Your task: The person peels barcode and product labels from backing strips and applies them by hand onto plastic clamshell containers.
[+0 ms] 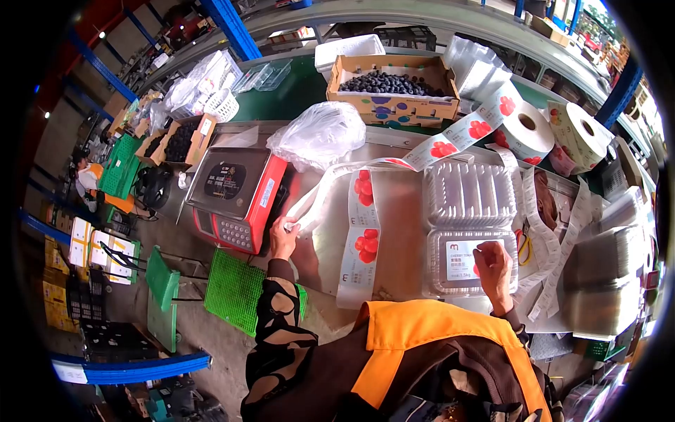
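My left hand (283, 239) is closed, pinching the end of a white backing strip (316, 191) beside the red scale (239, 190). From there the strip runs up to the label band (457, 137) with red fruit prints. My right hand (495, 273) is over the lid of a clear plastic clamshell box (443, 281), its fingers curled together at the right edge of a white label (460, 259). That label lies on the lid and partly hides under my fingers. The box's ribbed other half (470, 193) lies open behind it. A printed label strip (363, 239) hangs over the steel table between my hands.
A cardboard box of dark berries (394, 105) stands at the back, near a clear plastic bag (320, 133). Label rolls (526, 130) sit at right, above yellow-handled scissors (524, 247). Stacked clear boxes (605, 281) stand far right. A green crate (235, 292) is lower left.
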Available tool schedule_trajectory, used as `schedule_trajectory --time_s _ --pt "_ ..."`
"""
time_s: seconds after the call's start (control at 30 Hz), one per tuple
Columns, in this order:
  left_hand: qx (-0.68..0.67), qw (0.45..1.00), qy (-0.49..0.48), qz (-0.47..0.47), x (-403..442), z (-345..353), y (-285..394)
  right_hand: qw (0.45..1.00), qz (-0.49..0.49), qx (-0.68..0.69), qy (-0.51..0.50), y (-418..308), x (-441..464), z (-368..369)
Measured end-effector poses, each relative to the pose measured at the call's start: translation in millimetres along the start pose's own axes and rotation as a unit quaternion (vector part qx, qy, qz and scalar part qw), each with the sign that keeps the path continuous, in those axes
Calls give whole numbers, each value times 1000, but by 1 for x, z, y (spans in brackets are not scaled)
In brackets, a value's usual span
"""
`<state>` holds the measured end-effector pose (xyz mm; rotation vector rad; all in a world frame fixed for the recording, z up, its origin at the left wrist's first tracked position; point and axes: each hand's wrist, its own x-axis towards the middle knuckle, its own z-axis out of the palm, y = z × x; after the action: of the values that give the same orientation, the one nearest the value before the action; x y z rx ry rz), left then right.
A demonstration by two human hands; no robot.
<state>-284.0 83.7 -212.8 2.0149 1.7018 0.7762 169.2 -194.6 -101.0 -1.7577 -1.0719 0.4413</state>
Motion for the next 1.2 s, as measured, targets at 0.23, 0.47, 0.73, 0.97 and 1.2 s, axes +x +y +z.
schedule_trajectory --time_s 0.23,0.47,0.73,0.97,1.2 --pt "-344 933 14 -101 21 -46 54 986 -99 -22 -134 -29 27 25" --pt "-335 925 33 -177 -1 -59 93 954 -150 21 -260 -43 25 63" --pt "-12 991 100 84 -61 37 55 929 -154 47 -334 -28 -5 69" --pt "-41 991 121 -43 -55 69 18 922 -174 19 -345 -21 -7 67" --pt "-378 898 204 -98 1 13 31 891 -135 67 -428 -14 -1 89"
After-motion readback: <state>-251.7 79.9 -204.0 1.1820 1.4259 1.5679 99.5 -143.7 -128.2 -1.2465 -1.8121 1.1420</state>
